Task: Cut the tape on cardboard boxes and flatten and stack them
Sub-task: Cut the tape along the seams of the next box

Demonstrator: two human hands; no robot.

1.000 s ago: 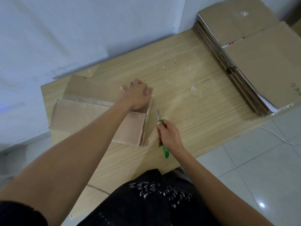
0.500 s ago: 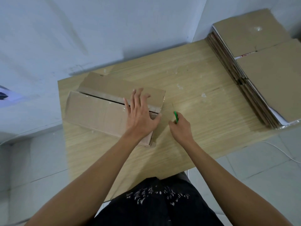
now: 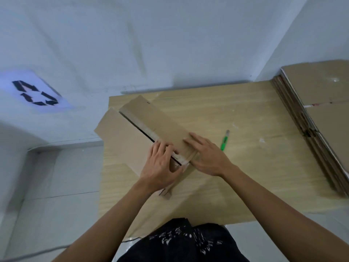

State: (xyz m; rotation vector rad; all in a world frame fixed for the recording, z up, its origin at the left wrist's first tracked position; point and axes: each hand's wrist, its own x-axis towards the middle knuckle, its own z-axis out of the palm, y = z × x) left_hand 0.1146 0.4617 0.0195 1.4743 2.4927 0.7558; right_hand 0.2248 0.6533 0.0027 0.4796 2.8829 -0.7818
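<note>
Left hand (image 3: pixel 162 167) on the near end of the cardboard box (image 3: pixel 132 137), fingers (image 3: pixel 166 148) bent at the knuckles, tips curled onto the edge of the near flap right at the dark slit between the two flaps, thumb pressed against the box's near end; gripping that edge, though impossible to tell how far the tips reach into the gap. Right hand (image 3: pixel 207 157) relaxed and flat, its fingers (image 3: pixel 194 140) straight, close together, laid palm-down on the far flap beside the slit, pressing it, curled round nothing. Box long and shallow, lying diagonally on the wooden table (image 3: pixel 245 176), far end pointing toward the back-left corner, near flap hanging a little past the table's left edge, near end toward the body. Green utility knife (image 3: pixel 224 141) lying on bare wood just beside the right hand, touched by neither hand, tip pointing away. Open tabletop to the right of the knife as far as the stack of flattened boxes (image 3: pixel 321 120) at the right edge, well apart from both hands; more bare wood in front of the body. Both forearms reaching forward from below and converging on the box's near end — wrists low, backs of the hands up. On the pale wall to the left, a sheet with a black recycling symbol (image 3: pixel 35 93).
</note>
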